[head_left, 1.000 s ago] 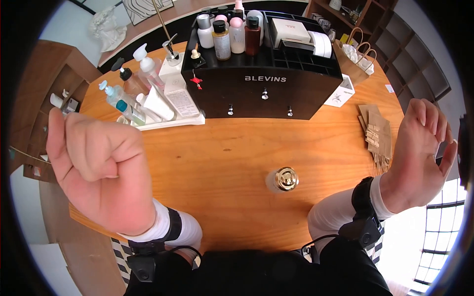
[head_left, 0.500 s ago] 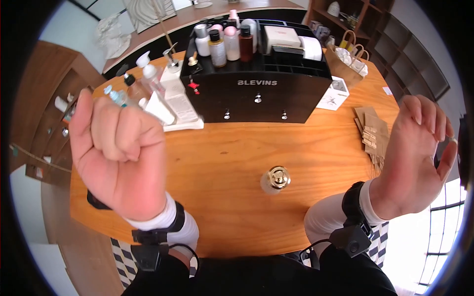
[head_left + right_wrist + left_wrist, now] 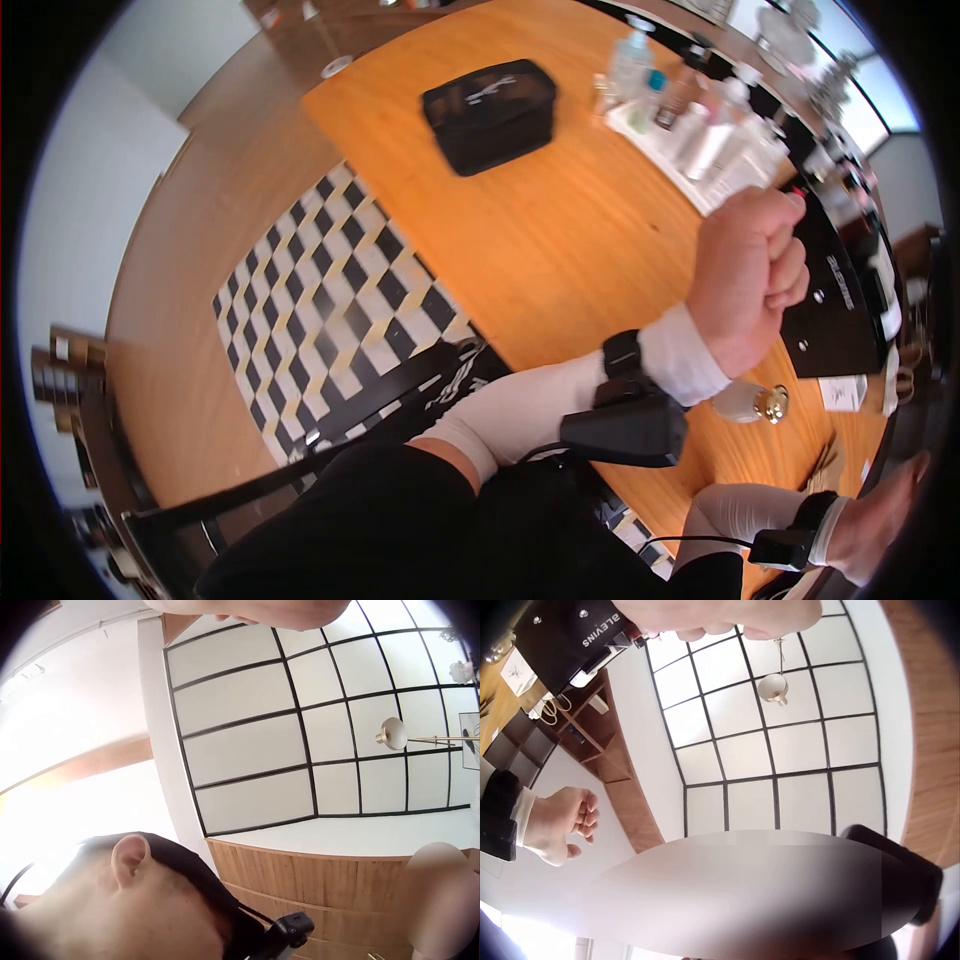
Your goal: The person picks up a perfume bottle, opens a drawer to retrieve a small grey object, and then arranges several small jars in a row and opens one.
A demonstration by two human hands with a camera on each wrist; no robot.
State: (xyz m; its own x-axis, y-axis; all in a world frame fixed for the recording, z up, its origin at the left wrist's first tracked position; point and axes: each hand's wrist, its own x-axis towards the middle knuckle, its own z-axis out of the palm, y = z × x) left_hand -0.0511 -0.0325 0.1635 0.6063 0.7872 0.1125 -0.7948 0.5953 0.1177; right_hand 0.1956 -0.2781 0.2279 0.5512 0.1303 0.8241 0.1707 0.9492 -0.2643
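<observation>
My left hand [image 3: 748, 275] is raised above the table with its fingers curled into the palm and nothing in it. Below it, past the wrist, stands a frosted bottle with a shiny gold cap [image 3: 771, 404], apart from the hand. My right hand [image 3: 880, 520] is held up at the lower right edge of the head view, partly cut off. In the left wrist view the same right hand [image 3: 559, 825] shows loosely bent fingers and holds nothing. Only the underside of each hand appears along the top of its own wrist view.
On the wooden table [image 3: 560, 240] lies a black zippered pouch [image 3: 490, 125] near the far left end. A white tray [image 3: 660, 165] carries several pump bottles and tubes. Beside it stands a black drawer organizer [image 3: 830, 310]. A chair [image 3: 300, 475] and patterned rug [image 3: 320, 310] are at the table's side.
The head view has swung left and tilted, bringing the black pouch, rug and chair into sight. Both hands stay raised, now farther right in the picture; the left fingers remain curled.
</observation>
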